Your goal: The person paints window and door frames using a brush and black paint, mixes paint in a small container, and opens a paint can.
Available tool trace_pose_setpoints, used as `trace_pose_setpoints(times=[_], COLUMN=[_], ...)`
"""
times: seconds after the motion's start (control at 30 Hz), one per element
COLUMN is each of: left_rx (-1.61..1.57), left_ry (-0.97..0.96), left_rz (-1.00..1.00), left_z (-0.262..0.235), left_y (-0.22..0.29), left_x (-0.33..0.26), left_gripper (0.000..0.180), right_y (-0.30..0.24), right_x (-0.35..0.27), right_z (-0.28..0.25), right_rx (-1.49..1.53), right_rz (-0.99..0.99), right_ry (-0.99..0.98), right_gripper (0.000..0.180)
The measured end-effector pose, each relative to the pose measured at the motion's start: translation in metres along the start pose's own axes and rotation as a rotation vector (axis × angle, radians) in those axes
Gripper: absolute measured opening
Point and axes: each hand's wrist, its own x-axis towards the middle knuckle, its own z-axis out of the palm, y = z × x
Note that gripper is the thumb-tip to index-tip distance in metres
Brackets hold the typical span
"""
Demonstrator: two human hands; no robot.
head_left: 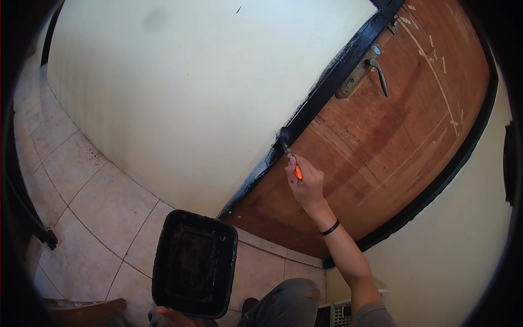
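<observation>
My right hand [306, 182] is closed around a paintbrush [285, 137] with an orange handle. The dark bristles press on the black-painted door frame [318, 95], roughly midway along its visible length. Fresh-looking black paint has uneven edges there, with paler, streaky patches lower down the frame. Low in the view, my left hand [175, 318] grips the near edge of a black rectangular paint tray [232, 256]. Only part of that hand shows; the tray covers the rest. Dark paint coats the tray's inside.
A brown wooden door [365, 158] with a metal lever handle [378, 76] fills the right. The cream wall [180, 98] meets a tiled floor [92, 218]. A wooden piece [90, 313] lies lower left, and a pale slotted crate [342, 313] stands beside my knee [289, 302].
</observation>
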Motion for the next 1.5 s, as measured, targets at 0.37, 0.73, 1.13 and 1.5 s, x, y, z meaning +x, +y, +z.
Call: trace_pose_setpoints(times=[0.37, 0.73, 1.13, 1.5], left_rx=[-0.415, -0.421, -0.4, -0.428], left_ry=[0.169, 0.155, 0.14, 0.117], left_rz=[0.061, 0.018, -0.02, -0.028], left_z=[-0.016, -0.013, -0.017, -0.014], left_y=[0.033, 0.029, 0.023, 0.033], left_x=[0.05, 0.061, 0.057, 0.068], left_gripper=[0.081, 0.081, 0.082, 0.083], right_y=[0.064, -0.012, 0.015, -0.001], right_x=[0.175, -0.021, 0.04, -0.047], right_z=[-0.073, 0.009, -0.018, 0.025], right_rx=[0.326, 0.082, 0.121, 0.288], right_rz=[0.307, 0.02, 0.151, 0.275], right_ry=[0.281, -0.168, 0.18, -0.056], right_gripper=[0.029, 0.011, 0.014, 0.011])
